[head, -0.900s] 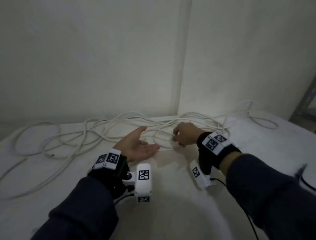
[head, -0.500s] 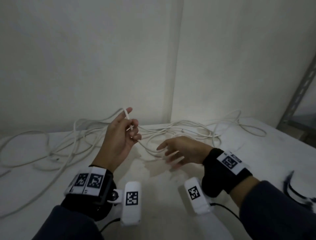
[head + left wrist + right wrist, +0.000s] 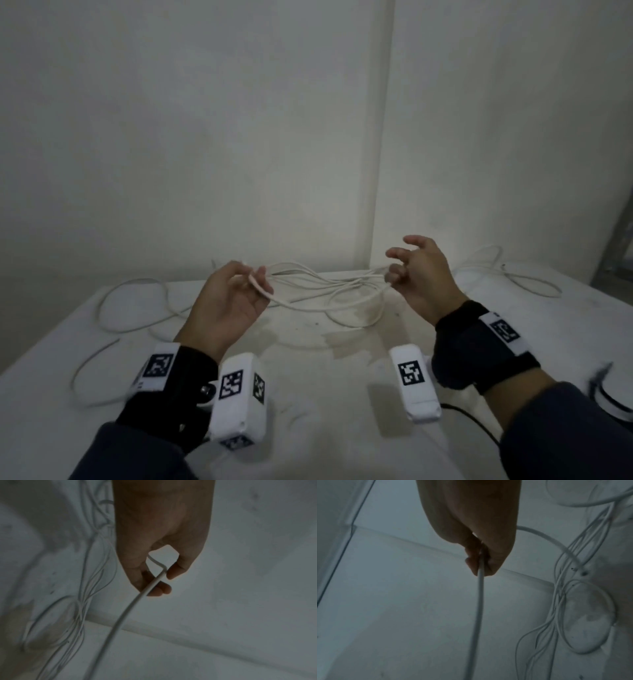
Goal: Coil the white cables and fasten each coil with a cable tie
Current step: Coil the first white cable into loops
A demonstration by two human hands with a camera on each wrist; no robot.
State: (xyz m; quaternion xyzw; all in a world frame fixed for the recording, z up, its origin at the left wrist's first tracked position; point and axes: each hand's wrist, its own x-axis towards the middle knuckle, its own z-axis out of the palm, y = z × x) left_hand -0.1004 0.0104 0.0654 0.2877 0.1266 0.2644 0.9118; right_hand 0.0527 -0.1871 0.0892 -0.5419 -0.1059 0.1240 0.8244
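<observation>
The cable [image 3: 322, 301] runs as a sagging span between the two raised hands, above the table [image 3: 325, 394]. The left hand [image 3: 227, 301] is lifted palm toward the person, fingers curled, pinching the cable between thumb and fingertips; in the left wrist view the cable [image 3: 137, 599] bends sharply at the pinch of the left hand [image 3: 159, 534] and trails down and away. The right hand [image 3: 419, 274] is held at about the same height, its thumb and lower fingers closed on the cable while the upper fingers splay loose. In the right wrist view the cable [image 3: 479, 595] leaves the grip of the right hand [image 3: 471, 520] in a straight line.

Beyond and below the hands the rest of the cable lies in loose tangled loops [image 3: 342, 287] on the table, reaching out to the left [image 3: 113, 308] and right [image 3: 513, 274] near the wall [image 3: 239, 137].

The table's front and middle, under the forearms, is bare and stained. Its left edge slants away at the frame's left; the wall closes off the back. A metal upright [image 3: 620, 240] stands at the far right.
</observation>
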